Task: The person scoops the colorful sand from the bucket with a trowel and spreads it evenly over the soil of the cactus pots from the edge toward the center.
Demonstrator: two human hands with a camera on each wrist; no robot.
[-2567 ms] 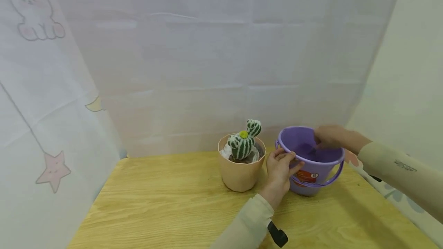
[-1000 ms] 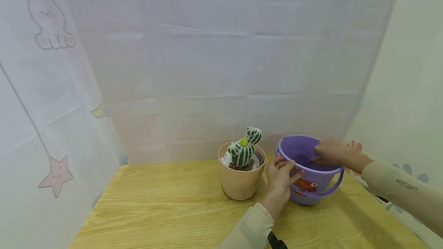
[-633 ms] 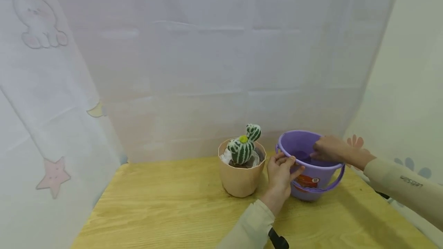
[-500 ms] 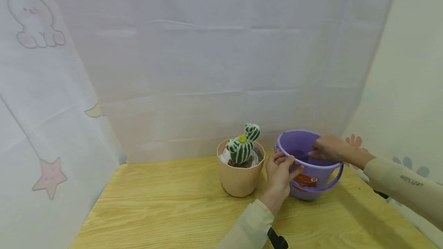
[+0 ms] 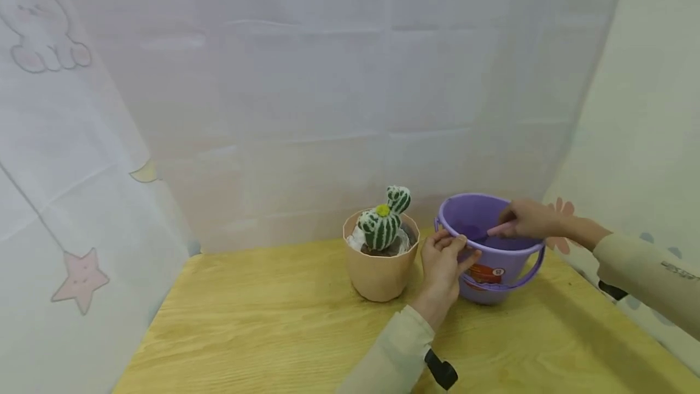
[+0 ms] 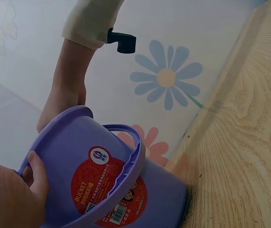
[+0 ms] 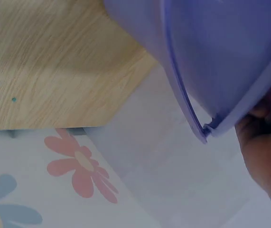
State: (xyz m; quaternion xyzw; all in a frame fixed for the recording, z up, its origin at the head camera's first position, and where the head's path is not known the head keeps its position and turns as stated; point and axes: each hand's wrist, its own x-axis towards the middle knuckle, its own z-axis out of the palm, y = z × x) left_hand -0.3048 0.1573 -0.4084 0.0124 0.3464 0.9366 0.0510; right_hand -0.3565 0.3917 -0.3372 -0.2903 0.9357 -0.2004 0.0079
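A purple bucket (image 5: pixel 500 263) with a red label stands upright at the right of the table. My left hand (image 5: pixel 442 265) grips its near-left rim, thumb and fingers on either side of the edge. In the left wrist view those fingers (image 6: pixel 38 173) bend over the rim. My right hand (image 5: pixel 530 219) reaches over the far-right rim into the bucket, fingers curled round a slim pink handle-like piece (image 5: pixel 500 229) that points down and left. The bucket wall hides the lower end of this piece. In the right wrist view the rim covers most of the right fingers.
Left of the bucket, close to my left hand, stands a peach pot (image 5: pixel 378 275) with a green-and-white knitted cactus (image 5: pixel 381 230). Both are on the wooden table (image 5: pixel 262 321). A pale printed sheet (image 5: pixel 306 108) hangs behind, and the right wall rises near the table's edge.
My right hand has lifted a little inside the bucket, and more of the pink piece shows. My left hand keeps its grip on the rim. The head view has shifted slightly.
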